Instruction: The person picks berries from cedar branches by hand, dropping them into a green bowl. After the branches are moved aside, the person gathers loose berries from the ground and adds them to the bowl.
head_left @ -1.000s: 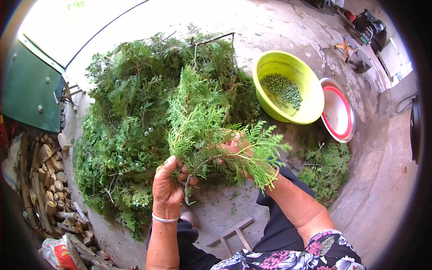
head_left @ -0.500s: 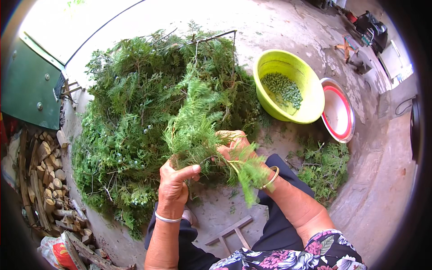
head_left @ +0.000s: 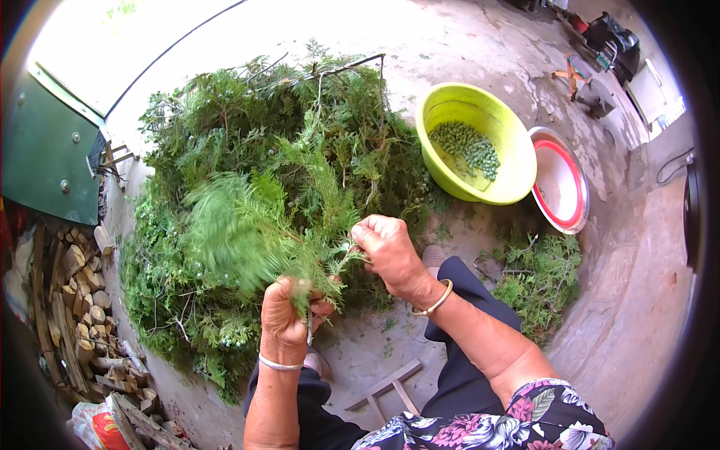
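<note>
A leafy green cypress-like branch (head_left: 255, 240) is in my left hand (head_left: 289, 311), whose fingers close round its stem; the leafy end is smeared by motion. My right hand (head_left: 390, 255) pinches a side sprig of the same branch, with its thumb and fingers pressed together. Both hands are in front of a big heap of cut evergreen branches (head_left: 217, 150), some bearing small pale cones. To the right of the heap, a yellow-green basin (head_left: 514, 165) holds many small round green cones (head_left: 469, 146).
Against the basin leans a white basin with a red rim (head_left: 581, 199). A smaller pile of branches (head_left: 544, 281) lies by my right leg. Split firewood (head_left: 79, 300) is stacked at the left, below a green panel (head_left: 49, 150). A wooden frame (head_left: 386, 390) lies between my feet.
The branch has swung left and down in my left hand, which has closed round its stem. My right hand has turned and now pinches a sprig nearer the stem.
</note>
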The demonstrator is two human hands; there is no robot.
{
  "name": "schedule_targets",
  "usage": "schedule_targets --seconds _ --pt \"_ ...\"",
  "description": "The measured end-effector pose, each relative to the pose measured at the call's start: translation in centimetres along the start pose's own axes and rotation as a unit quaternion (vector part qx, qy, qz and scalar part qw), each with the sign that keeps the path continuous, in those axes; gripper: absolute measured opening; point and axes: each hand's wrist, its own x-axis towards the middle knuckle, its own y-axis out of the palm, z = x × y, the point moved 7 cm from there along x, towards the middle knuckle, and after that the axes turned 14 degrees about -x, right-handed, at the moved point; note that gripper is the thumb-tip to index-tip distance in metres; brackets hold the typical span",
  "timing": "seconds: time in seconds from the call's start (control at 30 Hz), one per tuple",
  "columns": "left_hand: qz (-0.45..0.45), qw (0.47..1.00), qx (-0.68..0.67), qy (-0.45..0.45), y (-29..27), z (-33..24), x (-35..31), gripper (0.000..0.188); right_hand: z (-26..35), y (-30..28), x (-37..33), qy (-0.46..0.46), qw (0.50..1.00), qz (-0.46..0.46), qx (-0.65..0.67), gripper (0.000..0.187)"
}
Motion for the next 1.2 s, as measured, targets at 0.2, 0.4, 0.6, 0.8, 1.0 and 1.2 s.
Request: schedule_targets --seconds 0.2,0.4,0.6,0.8,1.0,1.2 --pt "0.087 0.994 -0.044 -0.052 1.4 0.0 -1.2 0.040 5.8 -3.9 -0.3 -0.212 0.943 -0.202 -0.160 0.009" --pt "0.108 0.992 -0.059 -0.041 -0.3 -1.3 -1.3 0.045 3.9 0.5 -0.9 -0.060 0.995 0.029 -0.080 0.013" --pt "0.038 0.999 -0.018 -0.030 0.8 -0.1 -1.3 0.045 3.3 3.0 -1.6 -0.112 0.977 0.072 -0.164 0.016" --pt "0.092 0.991 -0.047 -0.089 1.5 0.8 -1.2 0.044 2.9 3.1 -1.4 -0.126 0.967 0.083 -0.203 0.016" --pt "0.065 0.996 -0.020 -0.052 1.1 0.7 -1.2 0.041 3.0 3.4 -1.6 -0.094 0.972 0.099 -0.190 0.010" --pt "0.071 0.996 -0.008 -0.054 0.4 0.2 -0.9 0.047 0.9 2.7 -1.5 -0.001 0.999 0.048 0.025 0.026"
